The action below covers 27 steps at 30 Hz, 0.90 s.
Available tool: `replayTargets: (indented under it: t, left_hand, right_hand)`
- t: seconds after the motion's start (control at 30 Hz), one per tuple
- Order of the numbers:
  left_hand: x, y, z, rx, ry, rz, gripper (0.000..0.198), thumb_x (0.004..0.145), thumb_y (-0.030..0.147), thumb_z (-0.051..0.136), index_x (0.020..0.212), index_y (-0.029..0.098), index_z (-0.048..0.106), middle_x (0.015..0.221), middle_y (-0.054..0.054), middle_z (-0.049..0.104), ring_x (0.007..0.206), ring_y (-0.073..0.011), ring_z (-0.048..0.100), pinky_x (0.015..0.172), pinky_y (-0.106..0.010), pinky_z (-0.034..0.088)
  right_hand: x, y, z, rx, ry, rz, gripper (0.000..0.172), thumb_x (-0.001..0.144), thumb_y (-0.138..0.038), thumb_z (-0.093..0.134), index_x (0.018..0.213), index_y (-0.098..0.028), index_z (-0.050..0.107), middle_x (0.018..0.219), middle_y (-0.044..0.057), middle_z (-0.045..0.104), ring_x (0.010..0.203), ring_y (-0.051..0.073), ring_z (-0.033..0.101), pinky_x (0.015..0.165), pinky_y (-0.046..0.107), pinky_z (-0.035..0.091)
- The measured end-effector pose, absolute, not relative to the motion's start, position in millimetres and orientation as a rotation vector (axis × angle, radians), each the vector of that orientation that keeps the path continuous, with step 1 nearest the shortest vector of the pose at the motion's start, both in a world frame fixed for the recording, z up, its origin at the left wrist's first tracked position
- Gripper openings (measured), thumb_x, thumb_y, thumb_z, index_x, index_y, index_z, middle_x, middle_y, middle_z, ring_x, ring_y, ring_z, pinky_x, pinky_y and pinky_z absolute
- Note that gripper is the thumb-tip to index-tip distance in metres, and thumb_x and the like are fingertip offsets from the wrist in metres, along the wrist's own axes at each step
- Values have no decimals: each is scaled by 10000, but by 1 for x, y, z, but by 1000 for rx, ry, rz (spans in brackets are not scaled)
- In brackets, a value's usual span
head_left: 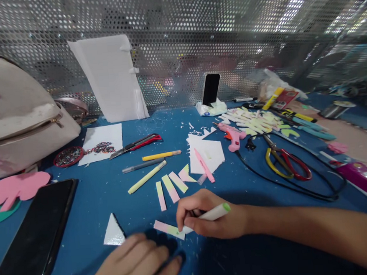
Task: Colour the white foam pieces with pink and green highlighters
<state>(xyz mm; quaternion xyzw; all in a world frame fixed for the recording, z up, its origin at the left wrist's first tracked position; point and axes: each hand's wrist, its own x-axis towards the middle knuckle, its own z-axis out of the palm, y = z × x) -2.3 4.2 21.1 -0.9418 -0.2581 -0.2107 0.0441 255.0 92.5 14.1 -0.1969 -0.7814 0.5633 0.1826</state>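
Observation:
My right hand [204, 215] is closed round a white marker with a green end [214, 213], its tip resting on a small pink-and-yellow paper strip [169, 229] on the blue table [90, 194]. Near the bottom edge, my left hand [139, 266] lies flat with fingers stretched out, pressing on the table just left of that strip. A white paper triangle [114, 232] lies beside the left hand. Three more coloured strips [170, 188] lie just beyond the right hand.
A black phone [36, 235] lies at the left, pink foam shape [15, 187] and a white bag [15, 120] behind it. Pens, a box cutter [135, 144], pink glue gun [232, 136] with black cord, scissors [282, 160], cut paper pieces [258, 122], a propped phone [210, 89].

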Motion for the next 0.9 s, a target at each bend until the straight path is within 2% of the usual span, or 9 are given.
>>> replayTargets:
  t: [0.07, 0.13, 0.27, 0.43, 0.6, 0.73, 0.9]
  left_hand:
    - [-7, 5, 14, -2821, -1081, -718, 331, 1078, 86, 379, 1266, 227, 612, 1096, -22, 724, 995, -207, 632, 996, -358, 430]
    - [-10, 8, 8, -2863, -1423, -735, 280, 1050, 192, 495, 1318, 244, 564, 1226, -53, 674, 1098, -246, 606, 937, -353, 480]
    - [-12, 17, 4, -2989, -1739, -795, 419, 1021, 235, 537, 1425, 316, 462, 1273, -53, 630, 1137, -261, 596, 934, -367, 521]
    - [-11, 21, 3, -3017, -1707, -900, 436, 1019, 205, 541, 1426, 330, 449, 1169, -52, 650, 1074, -263, 596, 928, -379, 499]
    - [-12, 23, 1, -2993, -1675, -907, 447, 1007, 194, 547, 1419, 330, 442, 1062, -23, 664, 1000, -253, 598, 907, -374, 474]
    - [-10, 22, 6, -2978, -1633, -847, 459, 982, 157, 533, 1398, 317, 424, 1008, -14, 655, 958, -248, 595, 927, -408, 437]
    - [-4, 19, 12, -2964, -1565, -832, 503, 976, 134, 494, 1439, 298, 385, 991, -10, 646, 959, -242, 588, 970, -438, 404]
  right_hand:
    - [255, 92, 13, -545, -2229, 1541, 213, 959, -259, 566, 951, -102, 709, 672, -22, 548, 547, 72, 448, 529, 178, 342]
    - [254, 92, 13, -554, -2247, 1495, 216, 957, -260, 566, 938, -103, 714, 651, -28, 544, 534, 67, 454, 524, 170, 344]
    - [253, 91, 15, -533, -2256, 1442, 241, 950, -273, 555, 925, -100, 721, 631, -25, 557, 519, 70, 475, 518, 171, 345]
    - [250, 90, 17, -575, -2283, 1378, 208, 895, -230, 550, 879, -120, 726, 660, -7, 609, 550, 86, 524, 554, 183, 375]
    - [249, 87, 20, -627, -2284, 1381, 186, 849, -183, 551, 873, -138, 730, 619, -29, 574, 535, 89, 508, 537, 181, 364]
    - [249, 86, 22, -626, -2254, 1381, 190, 853, -182, 544, 863, -133, 727, 592, -38, 536, 510, 86, 477, 517, 183, 350]
    - [250, 85, 20, -632, -2234, 1347, 219, 882, -209, 526, 857, -127, 727, 642, -13, 584, 543, 94, 497, 536, 199, 366]
